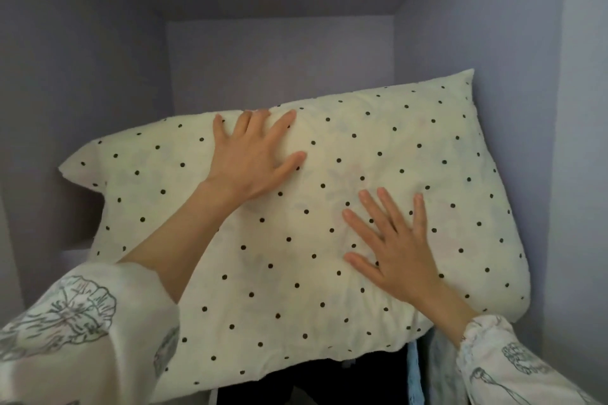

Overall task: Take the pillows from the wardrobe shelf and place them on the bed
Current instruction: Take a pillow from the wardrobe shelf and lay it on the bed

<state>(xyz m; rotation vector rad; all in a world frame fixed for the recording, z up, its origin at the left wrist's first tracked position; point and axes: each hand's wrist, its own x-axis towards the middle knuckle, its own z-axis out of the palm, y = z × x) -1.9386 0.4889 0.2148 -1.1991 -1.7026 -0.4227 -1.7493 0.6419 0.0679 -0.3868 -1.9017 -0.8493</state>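
Note:
A cream pillow (296,240) with small black dots fills the wardrobe shelf, lying at a slant with its right corner raised against the right wall. Its near edge hangs over the front of the shelf. My left hand (253,158) lies palm-down on the upper left part of the pillow. Its fingers are spread, and two fingertips bend over the pillow's far ridge. My right hand (391,246) rests flat on the pillow's lower right, fingers apart. Neither hand closes around the fabric. No second pillow is visible.
Lilac-grey wardrobe walls (82,76) box the shelf in on the left, right, back and top. Beneath the pillow's front edge are dark clothes (312,385) and a light blue fabric (416,378). My patterned white sleeves cover both lower corners.

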